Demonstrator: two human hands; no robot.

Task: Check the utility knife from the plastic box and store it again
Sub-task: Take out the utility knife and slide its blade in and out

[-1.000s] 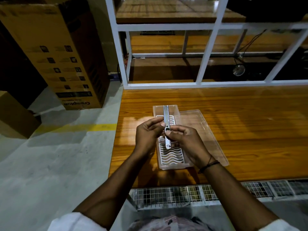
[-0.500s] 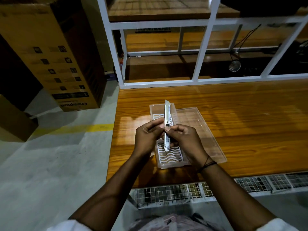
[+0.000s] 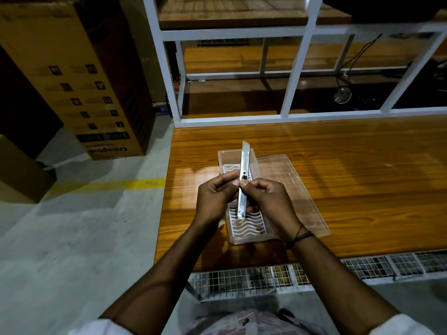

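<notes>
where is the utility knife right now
In the head view the utility knife is centre frame, held by the left hand and right hand above the open plastic box.

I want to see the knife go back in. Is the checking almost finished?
Partly. Done: the plastic box is open, its lid lying beside it on the table, and the utility knife is out. In hand: the left hand and right hand hold it above the box, blade end out. Left: laying it back inside and closing the lid.
</notes>
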